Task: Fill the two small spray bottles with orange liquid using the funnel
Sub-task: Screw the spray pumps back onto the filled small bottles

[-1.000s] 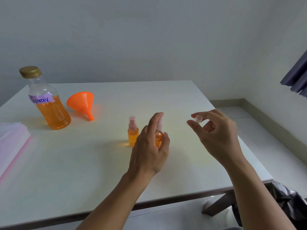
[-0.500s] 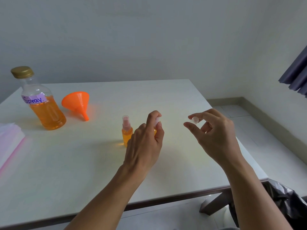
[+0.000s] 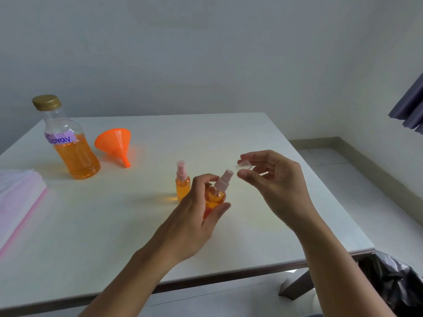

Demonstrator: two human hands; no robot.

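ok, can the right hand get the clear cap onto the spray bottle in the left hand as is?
Probably yes. The right hand pinches the cap just beside the bare nozzle of the spray bottle, which the left hand tilts toward it. Nothing sits between them.

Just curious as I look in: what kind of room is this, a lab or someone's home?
Probably a plain room at home, not a lab: a bare white table against a blank wall, a tiled floor, and a dark curtain at the right edge.

Pink-edged sheets, black bag, curtain
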